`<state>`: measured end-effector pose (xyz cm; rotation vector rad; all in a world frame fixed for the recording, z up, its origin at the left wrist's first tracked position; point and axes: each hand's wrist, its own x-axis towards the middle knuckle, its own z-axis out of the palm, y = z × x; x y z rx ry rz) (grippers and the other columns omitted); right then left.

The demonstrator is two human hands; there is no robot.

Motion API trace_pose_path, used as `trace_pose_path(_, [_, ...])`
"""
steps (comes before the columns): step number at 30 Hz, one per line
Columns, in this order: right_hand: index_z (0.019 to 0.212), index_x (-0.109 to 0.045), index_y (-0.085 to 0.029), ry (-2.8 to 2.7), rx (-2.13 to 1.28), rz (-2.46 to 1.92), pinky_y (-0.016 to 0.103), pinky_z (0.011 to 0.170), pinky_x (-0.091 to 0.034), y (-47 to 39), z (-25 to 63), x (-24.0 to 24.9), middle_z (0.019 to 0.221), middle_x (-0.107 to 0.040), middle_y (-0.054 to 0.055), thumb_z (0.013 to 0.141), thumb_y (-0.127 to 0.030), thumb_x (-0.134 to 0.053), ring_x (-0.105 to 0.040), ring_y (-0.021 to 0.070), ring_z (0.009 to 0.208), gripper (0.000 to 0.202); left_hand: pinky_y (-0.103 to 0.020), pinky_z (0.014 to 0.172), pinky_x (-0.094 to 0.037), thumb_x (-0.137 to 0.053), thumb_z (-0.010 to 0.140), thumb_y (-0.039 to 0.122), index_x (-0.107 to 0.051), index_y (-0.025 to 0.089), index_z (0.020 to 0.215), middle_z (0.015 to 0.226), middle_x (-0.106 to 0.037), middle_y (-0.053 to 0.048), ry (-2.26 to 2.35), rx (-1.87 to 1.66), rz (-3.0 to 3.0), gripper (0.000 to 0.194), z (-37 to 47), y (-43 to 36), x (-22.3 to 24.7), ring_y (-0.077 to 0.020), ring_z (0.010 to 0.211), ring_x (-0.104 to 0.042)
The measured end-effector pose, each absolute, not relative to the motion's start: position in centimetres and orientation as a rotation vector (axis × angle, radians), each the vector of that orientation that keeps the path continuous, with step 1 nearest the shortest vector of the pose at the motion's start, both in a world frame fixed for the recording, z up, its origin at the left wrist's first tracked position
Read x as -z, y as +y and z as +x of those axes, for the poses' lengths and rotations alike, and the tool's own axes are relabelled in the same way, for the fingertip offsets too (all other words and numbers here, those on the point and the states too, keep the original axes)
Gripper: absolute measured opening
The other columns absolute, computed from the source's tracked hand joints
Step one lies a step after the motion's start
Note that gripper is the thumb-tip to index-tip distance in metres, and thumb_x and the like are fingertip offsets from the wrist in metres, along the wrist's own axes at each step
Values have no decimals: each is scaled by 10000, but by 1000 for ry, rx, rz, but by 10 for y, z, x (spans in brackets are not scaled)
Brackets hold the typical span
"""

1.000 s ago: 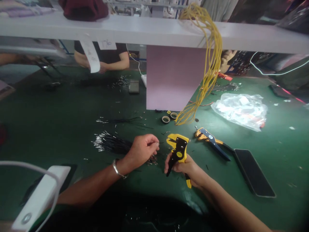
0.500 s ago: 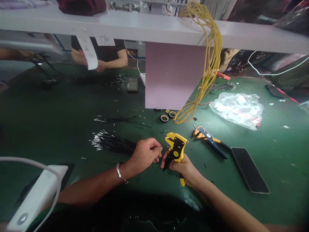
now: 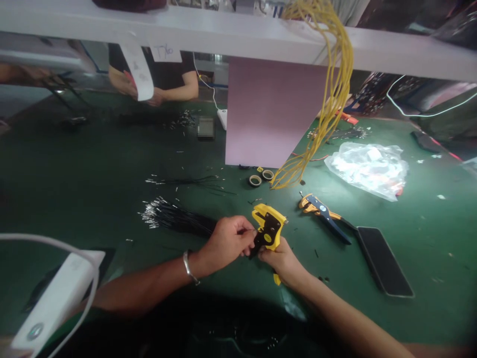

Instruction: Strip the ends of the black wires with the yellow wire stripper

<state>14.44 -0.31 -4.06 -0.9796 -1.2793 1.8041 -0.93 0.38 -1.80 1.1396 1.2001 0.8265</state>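
My right hand is wrapped round a yellow and black wire stripper, its jaws pointing up and to the left. Close against the tool's left side, my left hand is closed in a pinch. A thin dark tip, apparently the end of a black wire, shows at its fingertips; the rest is hidden by the hand. Behind my left hand lies a thick bundle of black wires with shiny terminals at its left end. A smaller group of black wires lies beyond it on the green table.
An orange and blue wire stripper and a phone lie to the right. Beyond are tape rolls, a plastic bag and hanging yellow wires. A white power strip is at left. A shelf crosses above; co-workers sit opposite.
My left hand has moved right, up to the wire stripper's side. The wire stripper has shifted slightly left in my right hand. The view has tilted a little.
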Motion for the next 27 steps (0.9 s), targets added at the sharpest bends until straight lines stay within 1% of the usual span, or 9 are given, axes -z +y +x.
trace_pose_path(5, [688,-595,-198,-1303,-1791,-987,294,630,-444,-2,143,39,668,-618,4,540,-122,-488,-553,180,647,198,-188,418,-460,-566,757,156,-574,145,691,545,-602,16,1191,-828,1148,67,-9,3,16,-75,427,-551])
trace_pose_path(9, [677,-597,-204,-1350,-1744,-1018,309,633,-456,-2,143,39,636,-616,10,557,-134,-484,-552,185,623,179,-195,429,-467,-580,764,178,-576,145,695,554,-606,9,1173,-829,1139,76,-9,1,16,-74,433,-544])
trace_pose_path(14, [647,-581,-207,-1395,-1678,-1068,326,639,-473,-3,143,38,626,-612,23,604,-167,-532,-567,202,640,77,-197,424,-464,-576,767,182,-568,147,689,552,-605,8,1166,-831,1130,86,-9,1,16,-76,428,-544])
trace_pose_path(18, [635,-568,-207,-1404,-1654,-1096,312,614,-481,-4,140,39,626,-608,19,642,-178,-565,-554,179,601,30,-193,426,-466,-570,774,180,-569,147,701,561,-607,9,1148,-815,1136,80,-9,0,18,-72,432,-542])
trace_pose_path(22, [617,-572,-198,-1395,-1600,-1184,297,573,-474,-6,140,45,610,-612,22,650,-210,-609,-557,171,584,51,-189,432,-472,-572,773,176,-570,146,702,566,-608,9,1129,-812,1134,77,-9,-1,19,-70,438,-547])
trace_pose_path(27, [595,-559,-200,-1347,-1601,-1264,307,547,-478,-8,141,52,570,-609,23,642,-250,-640,-560,171,546,106,-181,429,-471,-576,776,185,-571,149,700,566,-609,10,1105,-806,1111,85,-9,-2,19,-66,436,-553])
